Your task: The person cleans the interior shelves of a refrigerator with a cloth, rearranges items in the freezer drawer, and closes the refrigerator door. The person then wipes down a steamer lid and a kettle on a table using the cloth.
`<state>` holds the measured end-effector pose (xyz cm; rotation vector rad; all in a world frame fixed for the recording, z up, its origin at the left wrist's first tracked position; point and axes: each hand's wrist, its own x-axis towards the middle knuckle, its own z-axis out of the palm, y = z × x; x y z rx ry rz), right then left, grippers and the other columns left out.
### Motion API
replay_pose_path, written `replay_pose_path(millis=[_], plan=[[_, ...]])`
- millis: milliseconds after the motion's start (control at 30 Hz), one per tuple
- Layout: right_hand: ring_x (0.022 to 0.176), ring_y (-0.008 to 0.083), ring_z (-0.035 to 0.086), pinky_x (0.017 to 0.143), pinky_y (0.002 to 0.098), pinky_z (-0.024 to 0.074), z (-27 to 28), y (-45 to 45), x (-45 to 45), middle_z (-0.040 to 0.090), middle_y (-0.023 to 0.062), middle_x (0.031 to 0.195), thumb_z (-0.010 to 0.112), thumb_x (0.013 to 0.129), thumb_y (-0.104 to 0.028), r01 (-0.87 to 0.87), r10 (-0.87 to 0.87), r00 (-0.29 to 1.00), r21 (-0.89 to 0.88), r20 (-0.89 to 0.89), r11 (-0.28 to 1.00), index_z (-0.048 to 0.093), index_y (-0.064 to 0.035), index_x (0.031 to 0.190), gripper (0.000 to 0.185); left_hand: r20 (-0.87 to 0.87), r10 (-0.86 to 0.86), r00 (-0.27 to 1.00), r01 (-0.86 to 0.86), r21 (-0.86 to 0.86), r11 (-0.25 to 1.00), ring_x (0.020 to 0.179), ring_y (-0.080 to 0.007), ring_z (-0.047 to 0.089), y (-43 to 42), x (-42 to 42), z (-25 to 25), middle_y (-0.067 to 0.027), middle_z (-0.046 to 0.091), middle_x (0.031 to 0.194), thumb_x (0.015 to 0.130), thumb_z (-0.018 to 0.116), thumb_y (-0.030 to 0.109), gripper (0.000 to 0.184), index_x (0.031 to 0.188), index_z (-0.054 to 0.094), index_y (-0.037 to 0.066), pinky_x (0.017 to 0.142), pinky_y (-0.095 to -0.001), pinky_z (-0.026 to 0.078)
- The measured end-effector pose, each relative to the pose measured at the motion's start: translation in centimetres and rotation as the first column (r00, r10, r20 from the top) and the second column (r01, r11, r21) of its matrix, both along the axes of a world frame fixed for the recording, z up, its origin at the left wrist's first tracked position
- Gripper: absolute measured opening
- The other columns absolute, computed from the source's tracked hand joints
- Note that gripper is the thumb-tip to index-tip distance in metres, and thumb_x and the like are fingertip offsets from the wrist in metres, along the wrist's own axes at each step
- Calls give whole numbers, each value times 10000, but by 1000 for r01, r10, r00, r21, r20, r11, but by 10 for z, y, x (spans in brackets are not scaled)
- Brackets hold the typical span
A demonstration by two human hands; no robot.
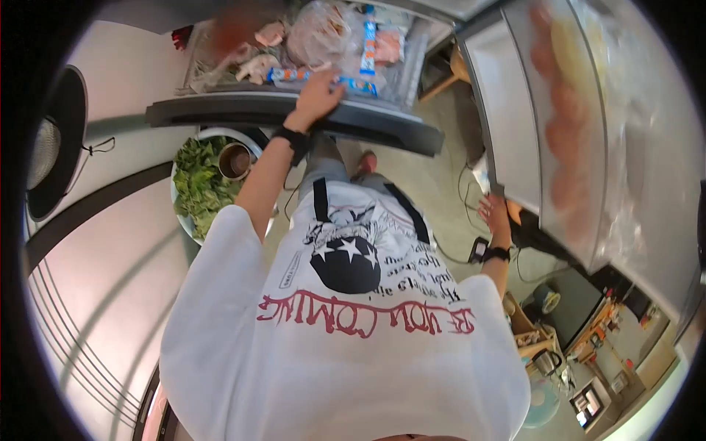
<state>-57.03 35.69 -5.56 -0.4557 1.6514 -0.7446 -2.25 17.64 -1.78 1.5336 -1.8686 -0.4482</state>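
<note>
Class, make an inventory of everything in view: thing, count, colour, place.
open drawer: 1, dark front, top
slim packets: at least two, blue and orange, in drawer
plastic bag: 1, clear, in drawer
open door: 1, pale, right
bagged contents: count unclear, orange and yellow, on door
basin: 1, pale, left
leafy greens: many, green, in basin
metal container: 1, silvery, beside greens
kettle: 1, silvery, lower right
shirt: 1, white, printed, on person
wristbands: two, black, one per wrist
left hand: 1, bare, on a packet
right hand: 1, bare, by door edge, grip unclear
</note>
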Motion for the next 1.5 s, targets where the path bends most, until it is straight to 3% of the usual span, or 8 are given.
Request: replay_pose_path(millis=[200, 367, 433, 667, 833, 1267, 1333, 1500], plan=[[1252, 446, 297, 1004, 607, 273, 64, -20, 65, 281, 141, 1395, 412, 904, -469, 432, -317, 712, -35, 626, 901, 323, -90, 1296, 552, 114, -17, 993, 0, 153, 988, 1059, -349, 499, -5, 3, 5, -189, 588, 1052, 784, 599, 334, 428, 1097, 580, 43, 919, -404, 391], [1052, 253, 553, 865, 389, 490, -63, -35, 26, 561, 77, 1162, 556, 877, -338, 643, -362, 310, 86, 879, 761, 518, -83, 1154, 378, 235, -135, 963, 99, 158, 982, 1046, -361, 493, -4, 7, -6, -197, 566, 1064, 751, 620, 363, 474, 1096, 577, 40, 926, -414, 379], [935, 164, 606, 776, 272, 520, -36, -22, 45, 632, 28, 1026, 622, 849, -226, 615, -340, 596, -141, 728, 775, 569, -86, 1097, 290, 275, -209, 938, 150, 223, 963, 1052, -370, 489, -7, 4, -1, -214, 555, 1058, 736, 636, 312, 474, 1121, 552, 48, 917, -427, 388], [974, 171, 586, 792, 296, 509, 8, 20, 86, 603, 59, 1100, 595, 868, -264, 668, -583, 639, 12, 502, 744, 529, -42, 1151, 365, 129, -274, 953, 257, 133, 957, 1004, -369, 519, -84, -51, 23, -203, 560, 998, 725, 641, 194, 416, 1094, 530, 36, 827, -437, 446], [806, 135, 604, 722, 260, 484, 101, 21, 159, 638, 70, 912, 600, 860, -264, 176, -172, 983, 75, -58, 982, 594, 7, 1009, 309, 146, -205, 968, 196, 70, 978, 914, -345, 543, -173, -75, 5, -171, 568, 930, 727, 598, 155, 251, 946, 588, 33, 778, -431, 450], [805, 125, 577, 763, 243, 446, 130, -157, 338, 646, 81, 887, 621, 844, -247, -294, 215, 945, -354, -245, 888, 574, 28, 1087, 370, 329, -438, 837, 294, 404, 866, 1089, -303, 499, -231, -108, -8, -108, 568, 1101, 738, 645, 390, 320, 983, 639, 184, 898, -578, 309], [867, 208, 601, 780, 273, 465, 121, -170, 341, 628, 151, 1007, 612, 843, -232, -706, 44, 503, -381, -863, 597, 568, 17, 1113, 371, 307, -490, 816, 328, 453, 829, 1063, -297, 519, -228, -106, -4, -101, 588, 1063, 725, 658, 391, 325, 982, 639, 192, 898, -572, 290], [894, 256, 601, 726, 299, 490, 112, -168, 337, 602, 187, 1039, 609, 835, -194, -592, 154, 675, -405, -721, 697, 569, -7, 1135, 355, 65, -558, 828, 493, 390, 778, 840, -281, 609, -225, -93, -24, -69, 646, 836, 752, 632, 375, 269, 925, 634, 169, 840, -531, 302]])
